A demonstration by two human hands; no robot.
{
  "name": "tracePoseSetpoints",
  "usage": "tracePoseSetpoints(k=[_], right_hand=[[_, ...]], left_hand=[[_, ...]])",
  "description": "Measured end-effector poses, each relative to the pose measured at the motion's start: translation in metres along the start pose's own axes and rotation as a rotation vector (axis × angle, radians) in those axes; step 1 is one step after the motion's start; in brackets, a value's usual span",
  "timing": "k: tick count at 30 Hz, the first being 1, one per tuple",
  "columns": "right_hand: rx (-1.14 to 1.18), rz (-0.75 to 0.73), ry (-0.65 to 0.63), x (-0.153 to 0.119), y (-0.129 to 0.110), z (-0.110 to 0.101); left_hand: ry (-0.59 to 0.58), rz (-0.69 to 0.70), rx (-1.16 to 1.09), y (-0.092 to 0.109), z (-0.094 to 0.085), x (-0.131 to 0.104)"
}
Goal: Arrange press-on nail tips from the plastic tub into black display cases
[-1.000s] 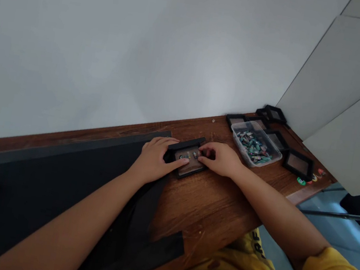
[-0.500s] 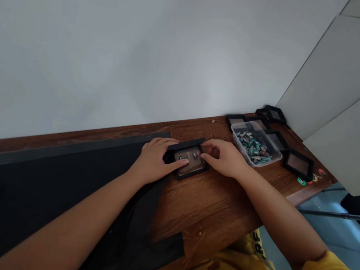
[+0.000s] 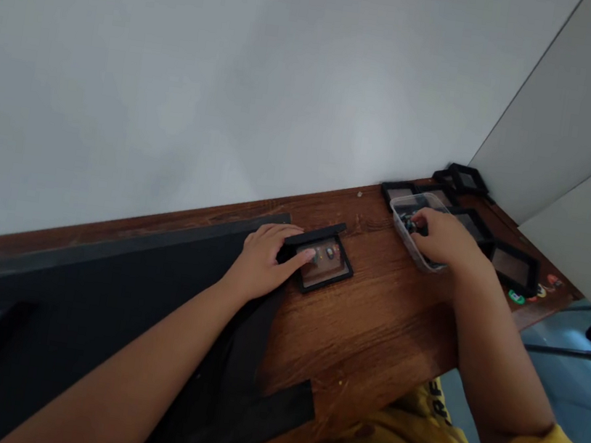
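Observation:
My left hand (image 3: 263,261) grips the left side of a small black display frame (image 3: 326,285), its thumb over the clear pane and its fingers behind the raised lid (image 3: 321,234). A few tiny coloured pieces show inside the frame, which lies at the edge of a black mat. My right hand (image 3: 444,236) reaches into a clear plastic container (image 3: 407,246) of small shiny dark and teal pieces (image 3: 408,221). Its fingers are bent together over the pieces. What they hold, if anything, is hidden.
Several black frames (image 3: 514,267) lie behind and right of the container. Small coloured items (image 3: 516,297) sit near the right table edge. A black mat (image 3: 153,297) covers the left side of the wooden table (image 3: 368,327). A white wall (image 3: 238,81) stands behind.
My right hand has left the display frame and moved right into the plastic container. My left hand keeps its grip on the frame. The view has shifted slightly.

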State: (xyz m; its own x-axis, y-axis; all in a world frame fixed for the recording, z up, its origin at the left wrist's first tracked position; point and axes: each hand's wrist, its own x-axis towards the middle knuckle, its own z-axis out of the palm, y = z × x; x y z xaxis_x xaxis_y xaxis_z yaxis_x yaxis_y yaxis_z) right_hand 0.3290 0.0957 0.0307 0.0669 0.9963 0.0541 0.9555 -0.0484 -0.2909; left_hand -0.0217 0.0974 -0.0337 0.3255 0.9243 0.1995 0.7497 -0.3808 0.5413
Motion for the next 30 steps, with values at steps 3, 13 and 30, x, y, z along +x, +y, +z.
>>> tracePoseSetpoints(k=[3,13,30], right_hand=[[0.005,0.03,-0.072,0.002,0.0,0.005],[-0.014,0.016,-0.002,0.008,-0.001,0.01],[0.369,-0.014,0.415,0.001,-0.014,-0.007]], left_hand=[[0.026,0.003,0.0,-0.001,0.0,0.001],[0.033,-0.003,0.039,0.001,0.001,0.003],[0.014,-0.014,0.029,-0.001,0.0,0.003]])
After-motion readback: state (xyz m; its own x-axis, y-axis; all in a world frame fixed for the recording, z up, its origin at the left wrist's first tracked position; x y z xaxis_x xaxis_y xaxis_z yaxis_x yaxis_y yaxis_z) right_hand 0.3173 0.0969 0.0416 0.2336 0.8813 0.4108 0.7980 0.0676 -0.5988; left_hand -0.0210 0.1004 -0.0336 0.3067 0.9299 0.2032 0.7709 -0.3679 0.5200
